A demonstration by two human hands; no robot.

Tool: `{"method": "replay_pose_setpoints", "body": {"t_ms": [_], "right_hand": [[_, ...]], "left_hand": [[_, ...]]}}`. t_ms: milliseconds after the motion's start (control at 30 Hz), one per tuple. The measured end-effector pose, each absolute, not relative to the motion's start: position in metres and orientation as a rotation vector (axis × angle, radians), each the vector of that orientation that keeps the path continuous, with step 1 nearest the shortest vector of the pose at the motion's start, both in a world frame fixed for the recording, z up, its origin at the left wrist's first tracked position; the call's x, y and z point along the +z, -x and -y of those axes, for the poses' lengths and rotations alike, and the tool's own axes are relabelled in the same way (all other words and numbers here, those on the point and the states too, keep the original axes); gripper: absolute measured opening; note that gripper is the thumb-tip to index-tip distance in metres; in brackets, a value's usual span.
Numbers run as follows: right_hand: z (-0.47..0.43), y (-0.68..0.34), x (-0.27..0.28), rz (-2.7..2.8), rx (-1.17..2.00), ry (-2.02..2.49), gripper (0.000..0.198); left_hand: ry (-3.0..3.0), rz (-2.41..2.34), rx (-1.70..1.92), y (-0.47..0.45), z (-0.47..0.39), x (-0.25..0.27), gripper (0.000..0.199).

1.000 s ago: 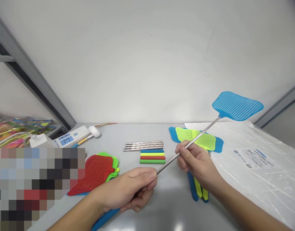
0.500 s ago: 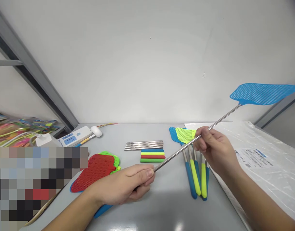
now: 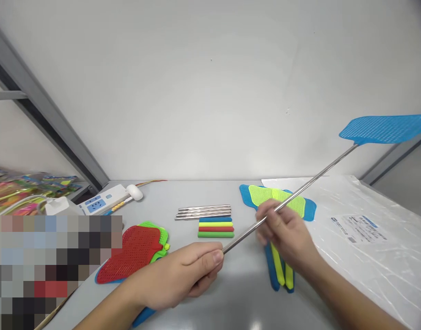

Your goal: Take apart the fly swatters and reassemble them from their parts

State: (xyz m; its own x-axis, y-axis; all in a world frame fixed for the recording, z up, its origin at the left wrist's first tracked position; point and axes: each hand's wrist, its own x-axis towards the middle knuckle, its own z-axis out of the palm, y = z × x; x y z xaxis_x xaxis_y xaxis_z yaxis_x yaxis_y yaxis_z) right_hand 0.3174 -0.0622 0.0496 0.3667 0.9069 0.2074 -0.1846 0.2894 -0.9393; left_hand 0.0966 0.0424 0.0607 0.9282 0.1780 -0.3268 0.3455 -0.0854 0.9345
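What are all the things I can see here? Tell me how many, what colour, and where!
Held fly swatter: one, blue head on a silver rod, raised over the table's right side.
Finished fly swatters: a few, blue and yellow, lying under the right hand.
Swatter heads: a small stack, red on top, green and blue beneath, left of centre.
Metal rods: about four, silver, table centre.
Foam sleeves: four, blue, yellow, red, green, just in front of the rods.
Power strip: one, white and blue, back left.
Plastic bag: clear, right side.
Table: one, grey.
Left hand: grip on the rod's near end.
Right hand: grip on the rod's middle.
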Motion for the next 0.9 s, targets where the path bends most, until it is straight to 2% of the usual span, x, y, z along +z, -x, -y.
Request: {"method": "replay_pose_setpoints", "body": {"t_ms": [200, 600, 767, 900], "right_hand": [[0.063, -0.315, 0.044, 1.057, 0.937, 1.087, 0.031], [0.068, -0.394, 0.076, 0.582, 0.610, 0.901, 0.026], [0.063, -0.382, 0.072, 0.518, 0.644, 0.846, 0.023], [0.055, -0.343, 0.063, 0.668, 0.839, 0.965, 0.024]], "left_hand": [[-1.774, -0.391, -0.214, -0.093, -0.055, 0.068, 0.042], [-2.010, -0.508, -0.244, -0.080, -0.066, 0.089, 0.044], [-2.156, -0.623, -0.104, -0.082, -0.050, 0.086, 0.041], [-2.203, -0.686, -0.030, -0.085, -0.043, 0.085, 0.041]]}}
